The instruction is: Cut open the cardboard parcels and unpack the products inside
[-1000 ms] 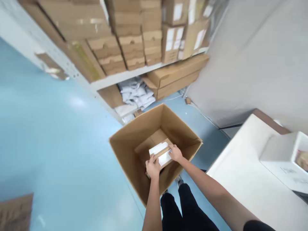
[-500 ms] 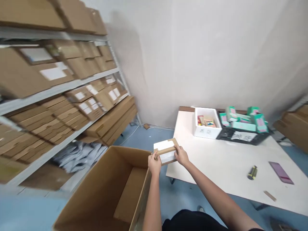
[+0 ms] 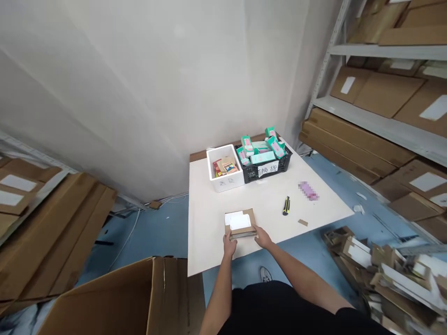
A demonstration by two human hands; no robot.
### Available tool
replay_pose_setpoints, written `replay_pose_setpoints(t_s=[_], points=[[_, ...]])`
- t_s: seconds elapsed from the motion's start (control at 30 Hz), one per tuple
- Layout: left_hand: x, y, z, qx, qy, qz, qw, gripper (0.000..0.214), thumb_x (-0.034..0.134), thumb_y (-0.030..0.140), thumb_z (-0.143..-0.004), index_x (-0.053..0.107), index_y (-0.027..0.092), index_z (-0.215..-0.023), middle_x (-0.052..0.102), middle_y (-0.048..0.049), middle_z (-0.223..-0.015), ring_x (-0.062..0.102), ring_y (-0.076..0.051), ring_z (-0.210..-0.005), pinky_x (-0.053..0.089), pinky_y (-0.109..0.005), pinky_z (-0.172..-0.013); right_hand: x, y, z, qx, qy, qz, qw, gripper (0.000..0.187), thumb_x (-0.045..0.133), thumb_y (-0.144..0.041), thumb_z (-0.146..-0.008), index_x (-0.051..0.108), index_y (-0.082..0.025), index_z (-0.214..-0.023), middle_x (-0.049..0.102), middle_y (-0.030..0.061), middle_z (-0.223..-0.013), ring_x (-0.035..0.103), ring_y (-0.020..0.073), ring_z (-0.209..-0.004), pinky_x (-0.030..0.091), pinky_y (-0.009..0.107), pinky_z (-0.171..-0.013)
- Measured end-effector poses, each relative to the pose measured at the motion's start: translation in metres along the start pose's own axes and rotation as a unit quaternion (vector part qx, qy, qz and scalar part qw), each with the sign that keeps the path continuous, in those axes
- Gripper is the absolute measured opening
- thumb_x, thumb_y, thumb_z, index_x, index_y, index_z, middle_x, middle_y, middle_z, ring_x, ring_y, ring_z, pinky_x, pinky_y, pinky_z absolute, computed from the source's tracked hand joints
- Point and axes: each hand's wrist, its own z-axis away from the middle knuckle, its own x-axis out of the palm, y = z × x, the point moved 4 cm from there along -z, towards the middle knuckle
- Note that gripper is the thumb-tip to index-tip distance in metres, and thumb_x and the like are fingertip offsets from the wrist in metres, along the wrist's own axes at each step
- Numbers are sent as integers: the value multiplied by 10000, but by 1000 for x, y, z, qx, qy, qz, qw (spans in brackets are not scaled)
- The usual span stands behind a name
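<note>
A small brown cardboard box [image 3: 248, 218] with white labels on its top is at the front edge of the white table [image 3: 206, 232]. My left hand [image 3: 229, 245] grips its near left corner, and my right hand [image 3: 261, 236] grips the near right corner. Whether the box rests fully on the table or hovers just over it, I cannot tell. To the right lie a black and yellow box cutter [image 3: 286, 205] and a small brown strip [image 3: 303, 222].
A white foam bin [image 3: 228, 183] with small packets stands beside a black crate [image 3: 249, 175] of green boxes at the table's back. A large open carton [image 3: 153, 288] sits at lower left. Loaded shelves [image 3: 384, 111] and piled cardboard [image 3: 377, 274] are on the right.
The view has swung to the right. Both hands have carried the small box from beside the large carton's rim to the front part of the table, and it now sits flatter.
</note>
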Motion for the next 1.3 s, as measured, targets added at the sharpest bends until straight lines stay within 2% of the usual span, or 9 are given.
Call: replay_pose_setpoints(t_s=[0.2, 0.43, 0.53, 0.67, 0.77, 0.9, 1.03, 1.17, 1.3], points=[[-9, 9, -16, 12, 17, -9, 1000, 675, 572, 129, -802, 594, 147, -1477, 658, -134, -1432, 579, -268, -1384, 445, -401, -1197, -5, -13, -18, 20, -5, -4, 1000, 716, 550, -118, -917, 453, -209, -1620, 625, 138, -1446, 598, 262, -1319, 446, 364, -1143], [-44, 87, -93, 99, 10, 107, 989, 652, 525, 274, -960, 457, 251, -1608, 571, -82, -1576, 547, -226, -1428, 454, -395, -1197, -76, -32, -69, 111, 103, 26, 988, 461, 439, -337, -1094, 526, -238, -1536, 725, 95, -1279, 662, 238, -1204, 488, 307, -1011], [-40, 116, -118, 120, -50, 91, 987, 713, 562, 225, -924, 441, 257, -1625, 543, -77, -1605, 463, -251, -1510, 414, -408, -1233, -94, -26, -88, 181, 41, 41, 982, 424, 482, -405, -1095, 545, -254, -1486, 769, 71, -1160, 708, 233, -1100, 499, 286, -885], [-35, 122, -121, 89, 24, -29, 995, 640, 590, 217, -894, 565, 220, -1533, 587, -134, -1528, 466, -336, -1477, 424, -487, -1210, -96, -18, -107, 235, 5, 58, 970, 406, 491, -443, -1095, 567, -234, -1434, 757, 96, -1201, 709, 239, -1101, 499, 292, -857], [-22, 121, -109, 66, 34, -126, 989, 572, 581, 354, -946, 589, 196, -1495, 567, -174, -1527, 485, -358, -1435, 485, -490, -1125, -91, -19, -113, 210, 15, 94, 973, 388, 550, -402, -1064, 628, -213, -1393, 656, 152, -1417, 633, 276, -1272, 500, 331, -966], [8, 131, -104, 68, -39, -264, 961, 914, 697, 590, -862, 446, 87, -1583, 312, -300, -1685, 254, -471, -1575, 452, -574, -1135, -104, -13, -113, 106, 67, 111, 986, 538, 607, -394, -1022, 547, -264, -1540, 357, 125, -1713, 364, 338, -1542, 414, 448, -1175], [28, 136, -120, 109, -91, -326, 935, 1135, 783, 653, -771, 341, 49, -1625, 186, -349, -1716, 89, -534, -1608, 391, -643, -1173, -153, 34, -107, 95, 111, 100, 984, 600, 566, -355, -1024, 474, -242, -1607, 314, 120, -1736, 289, 337, -1585, 341, 496, -1246], [49, 145, -137, 222, -147, -316, 911, 1115, 806, 629, -765, 320, 156, -1650, 139, -255, -1765, 18, -465, -1641, 370, -621, -1213, -204, 116, -93, 230, 103, 73, 965, 590, 562, -312, -1020, 475, -195, -1591, 437, 168, -1655, 419, 318, -1513, 416, 426, -1173], [78, 162, -134, 275, -213, -305, 887, 1168, 849, 561, -735, 251, 243, -1687, 144, -180, -1785, 30, -443, -1648, 333, -641, -1236, -214, 180, -84, 385, 31, -8, 922, 468, 578, -434, -1031, 602, -157, -1407, 712, 166, -1299, 690, 264, -1173, 529, 311, -909]])
